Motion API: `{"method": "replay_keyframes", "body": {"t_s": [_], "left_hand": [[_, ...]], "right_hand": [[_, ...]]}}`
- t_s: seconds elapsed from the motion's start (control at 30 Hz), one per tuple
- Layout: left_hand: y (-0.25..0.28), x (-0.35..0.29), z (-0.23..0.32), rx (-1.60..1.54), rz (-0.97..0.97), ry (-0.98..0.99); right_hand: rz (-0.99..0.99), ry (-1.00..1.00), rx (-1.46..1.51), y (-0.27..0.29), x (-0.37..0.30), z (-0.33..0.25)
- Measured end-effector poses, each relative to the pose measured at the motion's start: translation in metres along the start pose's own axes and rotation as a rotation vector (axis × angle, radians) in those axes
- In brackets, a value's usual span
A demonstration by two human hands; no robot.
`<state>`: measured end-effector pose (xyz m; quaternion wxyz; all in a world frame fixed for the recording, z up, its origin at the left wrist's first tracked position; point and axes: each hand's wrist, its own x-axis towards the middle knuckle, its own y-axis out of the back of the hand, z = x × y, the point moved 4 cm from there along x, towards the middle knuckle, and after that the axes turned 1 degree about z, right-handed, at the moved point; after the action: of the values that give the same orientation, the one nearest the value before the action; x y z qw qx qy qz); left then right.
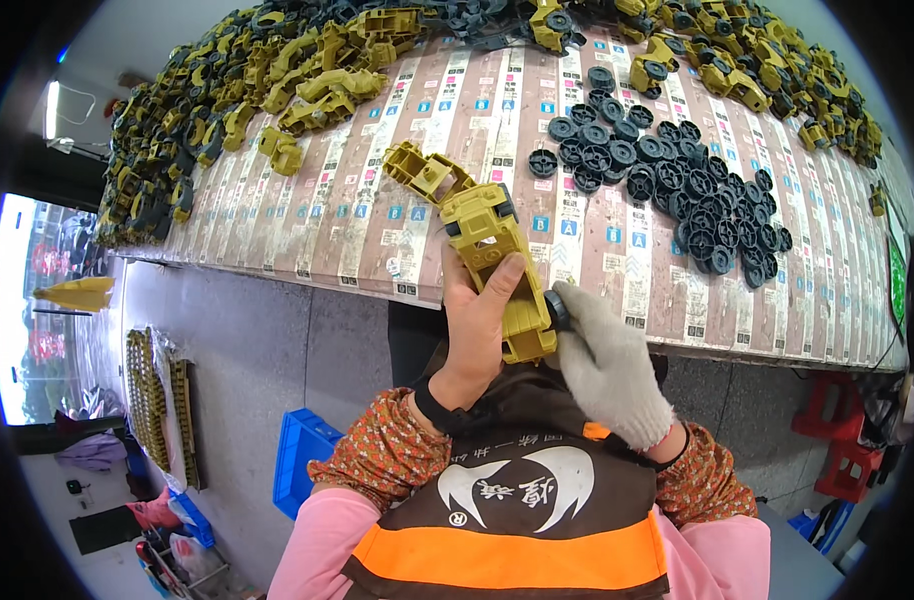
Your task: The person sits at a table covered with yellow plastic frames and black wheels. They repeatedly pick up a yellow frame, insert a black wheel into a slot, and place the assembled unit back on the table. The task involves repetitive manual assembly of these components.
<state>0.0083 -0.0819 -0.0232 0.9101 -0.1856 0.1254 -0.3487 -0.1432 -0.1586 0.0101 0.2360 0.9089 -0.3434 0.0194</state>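
Observation:
My bare left hand (474, 322) is closed round a yellow plastic toy truck body (518, 312), its thumb lying across the side. The truck is tilted over the table's near edge, with a black wheel fitted near its far end. At the truck's near end, my right hand (607, 355) in a pale knitted glove grips a black toy wheel (556, 309) between thumb and fingers, against the body's side. Whether that wheel sits on its axle is hidden. Beyond the truck, another yellow plastic part (417, 170) meets its far end; I cannot tell whether they are joined.
A pile of loose black wheels (712, 205) lies on the table (347, 235) at right. Heaps of yellow and black truck parts (327, 90) line the far and left edges. Below stand a blue crate (302, 455) at left and red stools (842, 435) at right.

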Motion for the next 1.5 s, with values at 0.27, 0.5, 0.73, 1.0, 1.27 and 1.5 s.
{"method": "replay_keyframes", "body": {"t_s": [0.27,0.5,0.73,1.0,1.27,1.5], "left_hand": [[-0.025,-0.003,0.009,0.042,-0.019,-0.218],[-0.061,0.035,0.015,-0.029,-0.246,-0.138],[-0.030,0.086,0.031,0.339,-0.388,-0.131],[0.063,0.070,0.053,0.724,-0.174,-0.151],[0.106,0.053,0.028,1.051,-0.021,-0.659],[0.102,0.052,-0.001,1.134,-0.108,-0.784]], "right_hand": [[-0.112,-0.022,-0.099,0.009,0.005,-0.018],[-0.128,-0.142,-0.155,0.044,0.059,-0.029],[0.105,-0.462,0.332,0.139,0.167,0.016],[0.742,-0.320,-0.454,0.331,0.319,0.092],[0.151,0.598,-1.321,0.129,0.414,0.074],[0.150,0.395,-1.398,0.114,0.483,0.113]]}}
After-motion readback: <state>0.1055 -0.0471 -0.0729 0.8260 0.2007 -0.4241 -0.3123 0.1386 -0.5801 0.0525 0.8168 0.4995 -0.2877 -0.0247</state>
